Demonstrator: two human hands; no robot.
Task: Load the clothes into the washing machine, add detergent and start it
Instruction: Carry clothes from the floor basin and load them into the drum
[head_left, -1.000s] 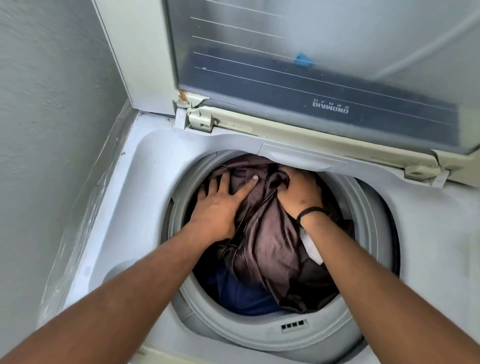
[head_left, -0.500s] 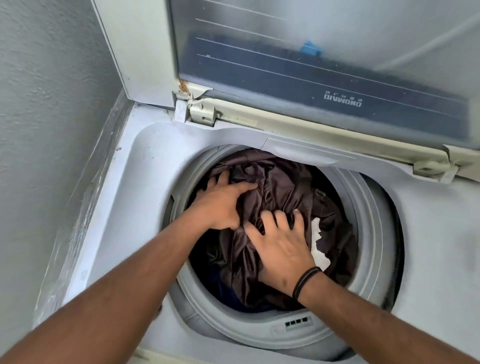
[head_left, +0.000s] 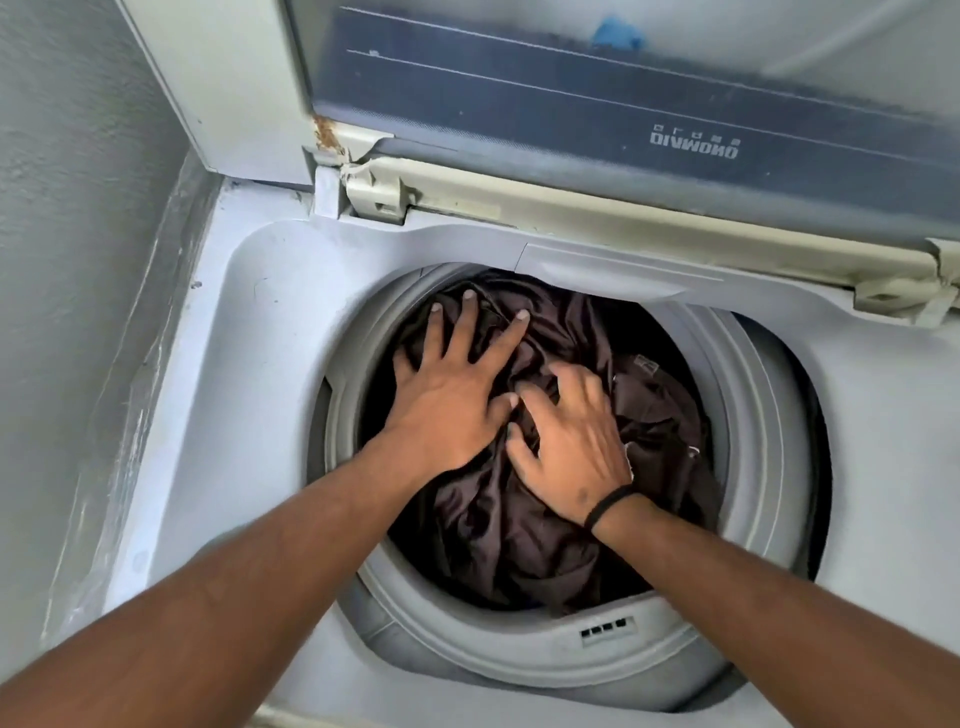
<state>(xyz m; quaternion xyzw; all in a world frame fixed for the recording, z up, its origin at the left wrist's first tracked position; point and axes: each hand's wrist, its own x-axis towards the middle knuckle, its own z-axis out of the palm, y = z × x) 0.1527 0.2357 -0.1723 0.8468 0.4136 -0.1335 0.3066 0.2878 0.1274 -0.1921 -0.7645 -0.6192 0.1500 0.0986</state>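
Note:
A top-loading washing machine (head_left: 249, 322) stands open, and its round drum rim (head_left: 748, 415) surrounds a heap of dark brown clothes (head_left: 498, 525). My left hand (head_left: 452, 400) lies on the clothes at the drum's left, fingers spread flat and pressing down. Beside it, my right hand (head_left: 571, 447) rests on the cloth in the middle of the drum, its fingers bent over the folds. A black band circles my right wrist. Whatever lies under the brown cloth is hidden.
The raised lid (head_left: 597, 104) with a dark glass panel stands upright behind the drum on its hinges (head_left: 374, 192). A grey wall (head_left: 78, 208) closes the left side, with a strip of plastic film (head_left: 135, 395) along the machine's left edge.
My left hand has opened out and slid toward the drum's back left. My right hand came from the back of the drum to the middle, next to the left hand. The clothes sit lower.

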